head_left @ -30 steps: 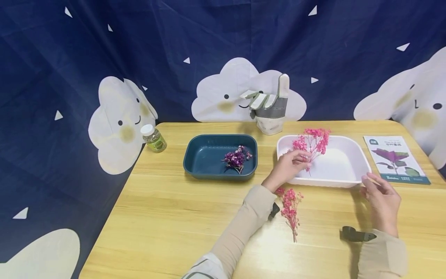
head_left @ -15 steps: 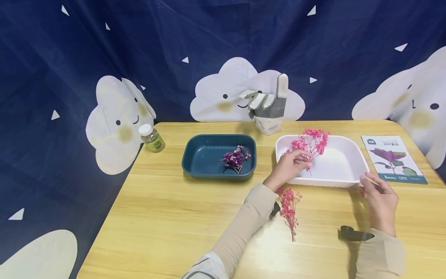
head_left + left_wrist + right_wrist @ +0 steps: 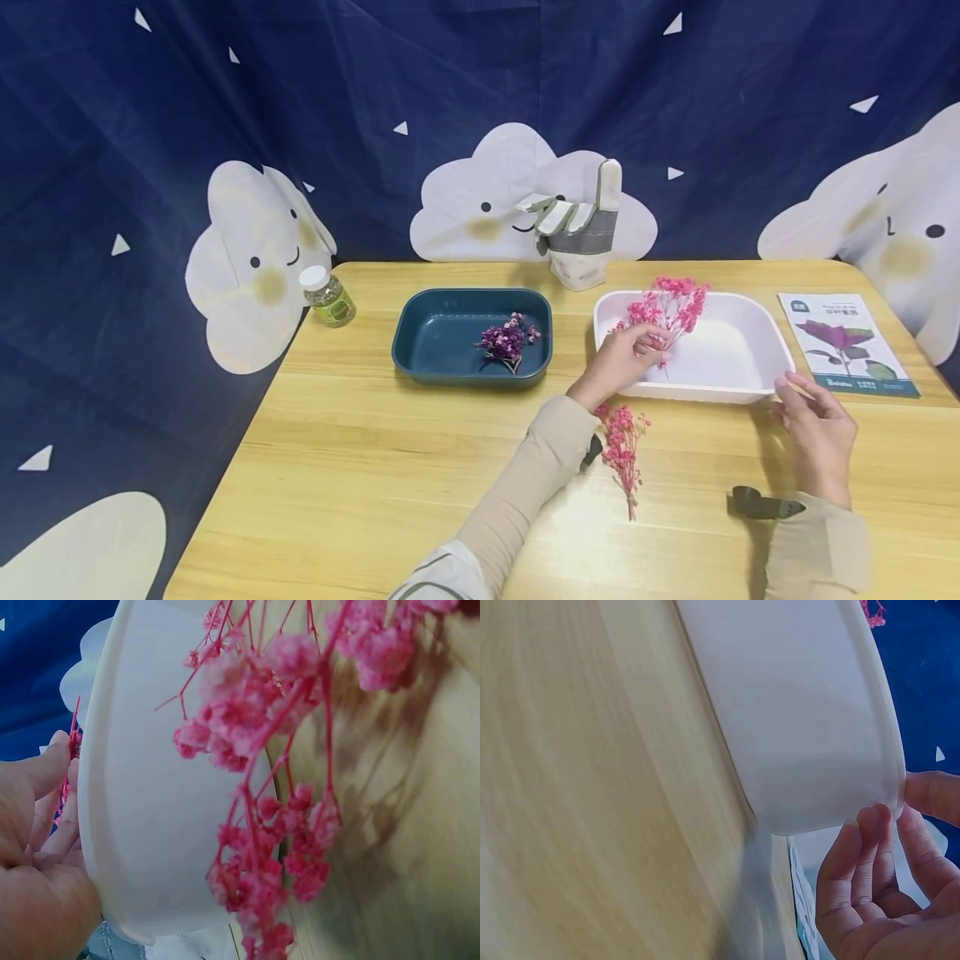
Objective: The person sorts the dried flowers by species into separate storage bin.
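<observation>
My left hand (image 3: 624,357) pinches a sprig of pink dried flowers (image 3: 681,302) by its stems, over the left part of a white tray (image 3: 750,392). In the left wrist view, the fingers of this hand (image 3: 45,862) stand at the tray's rim, with the held stem between thumb and fingers. At the tray's front right corner my right hand (image 3: 821,433) grips the rim between thumb and fingers, as the right wrist view of the hand (image 3: 885,892) shows. A second bunch of pink dried flowers (image 3: 624,450) lies on the table before the tray.
A dark teal tray (image 3: 420,375) left of the white one holds purple dried flowers (image 3: 506,340). Behind stands a glove-shaped ornament (image 3: 581,233). A lidded jar (image 3: 330,300) is at the left table edge, a plant booklet (image 3: 847,346) at the right.
</observation>
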Demonstrator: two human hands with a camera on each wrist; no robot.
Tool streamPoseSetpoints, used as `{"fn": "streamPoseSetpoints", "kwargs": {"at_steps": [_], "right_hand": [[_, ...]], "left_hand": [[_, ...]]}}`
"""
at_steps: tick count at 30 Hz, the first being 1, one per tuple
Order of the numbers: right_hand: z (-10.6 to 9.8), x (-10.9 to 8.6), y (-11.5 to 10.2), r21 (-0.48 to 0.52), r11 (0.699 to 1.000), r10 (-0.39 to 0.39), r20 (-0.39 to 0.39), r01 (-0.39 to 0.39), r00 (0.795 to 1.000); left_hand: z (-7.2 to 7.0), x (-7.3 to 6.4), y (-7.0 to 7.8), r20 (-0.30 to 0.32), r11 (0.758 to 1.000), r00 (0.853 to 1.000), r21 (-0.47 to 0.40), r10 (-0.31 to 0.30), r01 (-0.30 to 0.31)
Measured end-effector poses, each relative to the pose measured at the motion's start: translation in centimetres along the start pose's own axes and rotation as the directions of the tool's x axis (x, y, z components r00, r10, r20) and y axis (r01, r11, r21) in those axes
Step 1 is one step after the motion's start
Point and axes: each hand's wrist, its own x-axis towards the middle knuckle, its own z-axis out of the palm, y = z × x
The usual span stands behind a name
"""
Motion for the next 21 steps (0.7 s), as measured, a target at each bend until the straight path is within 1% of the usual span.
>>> {"fn": "streamPoseSetpoints", "kwargs": {"at_steps": [11, 17, 21], "right_hand": [[-0.05, 0.20, 0.09, 0.005, 1.000, 0.005, -0.002, -0.005, 1.000], [-0.04, 0.18, 0.04, 0.012, 1.000, 0.008, 0.003, -0.008, 1.000], [-0.03, 0.12, 0.01, 0.007, 1.000, 0.005, 0.006, -0.005, 1.000]], "left_hand": [[-0.25, -0.15, 0.10, -0.018, 0.999, 0.999, -0.014, -0.047, 0.047], [-0.29, -0.12, 0.09, -0.023, 0.999, 0.999, -0.010, -0.036, 0.036], [-0.32, -0.11, 0.02, -0.017, 1.000, 1.000, -0.011, -0.011, 0.011]]}}
